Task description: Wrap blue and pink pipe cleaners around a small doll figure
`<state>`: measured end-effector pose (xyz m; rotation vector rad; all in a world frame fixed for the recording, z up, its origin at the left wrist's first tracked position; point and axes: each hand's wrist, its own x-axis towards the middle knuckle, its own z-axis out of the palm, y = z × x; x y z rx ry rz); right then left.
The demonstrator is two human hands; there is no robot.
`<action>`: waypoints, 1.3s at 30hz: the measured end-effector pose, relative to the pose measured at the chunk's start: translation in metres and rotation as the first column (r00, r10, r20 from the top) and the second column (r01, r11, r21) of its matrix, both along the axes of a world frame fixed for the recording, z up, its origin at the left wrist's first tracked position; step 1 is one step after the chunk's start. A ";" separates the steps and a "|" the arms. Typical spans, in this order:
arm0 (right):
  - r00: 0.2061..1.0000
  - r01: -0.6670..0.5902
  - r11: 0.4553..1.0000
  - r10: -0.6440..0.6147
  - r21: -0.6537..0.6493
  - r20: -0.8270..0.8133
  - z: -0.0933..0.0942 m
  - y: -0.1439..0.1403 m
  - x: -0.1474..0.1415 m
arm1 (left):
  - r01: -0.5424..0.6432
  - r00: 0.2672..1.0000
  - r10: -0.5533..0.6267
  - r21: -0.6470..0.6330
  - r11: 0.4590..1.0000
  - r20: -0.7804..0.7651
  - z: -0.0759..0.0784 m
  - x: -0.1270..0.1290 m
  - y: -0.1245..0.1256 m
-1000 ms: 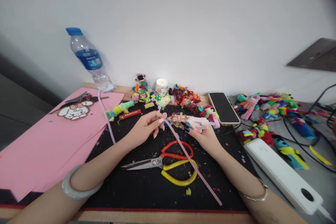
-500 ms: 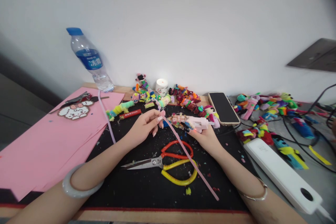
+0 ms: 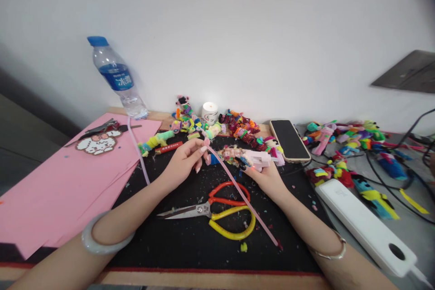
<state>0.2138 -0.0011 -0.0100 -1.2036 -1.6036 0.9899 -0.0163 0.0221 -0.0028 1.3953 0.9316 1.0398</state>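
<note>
A stack of pink paper sheets (image 3: 54, 181) is seen at far left, cut off by the lower frame edge; a white pixel-bead animal figure (image 3: 97, 143) lies on it. A clear plastic water bottle with a blue cap (image 3: 115, 77) stands behind, leaning in the lens distortion. The left hand (image 3: 183, 161) is closed, its fingertips pinched on the upper end of a long pink pipe cleaner (image 3: 241, 195), which slants down to the right across the black work mat (image 3: 176, 240) and over the orange- and yellow-handled scissors (image 3: 217, 210). The right hand (image 3: 267, 176) is gripped around a pale pink glue gun (image 3: 260, 159); its nozzle end is buried in multicoloured fuzz and cannot be made out. Whether nozzle and pipe cleaner touch cannot be told. A small white candle jar (image 3: 209, 112) and a dark phone (image 3: 290, 139) are noted behind. A white power strip (image 3: 365, 224) lies at right, partly cut off.
</note>
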 end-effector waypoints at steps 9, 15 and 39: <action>1.000 -0.025 1.000 0.025 -0.003 -0.015 -0.003 0.000 0.002 | 0.099 0.995 -0.100 -0.065 0.993 -0.012 0.002 0.004 -0.005; 0.997 -0.073 0.997 0.073 -0.001 -0.038 0.000 -0.001 0.000 | 0.140 0.990 -0.142 -0.063 0.988 -0.022 0.001 0.005 -0.006; 0.996 -0.079 0.997 0.078 -0.018 -0.044 0.000 -0.001 0.000 | 0.085 0.996 -0.086 -0.044 0.995 -0.017 0.000 0.002 -0.004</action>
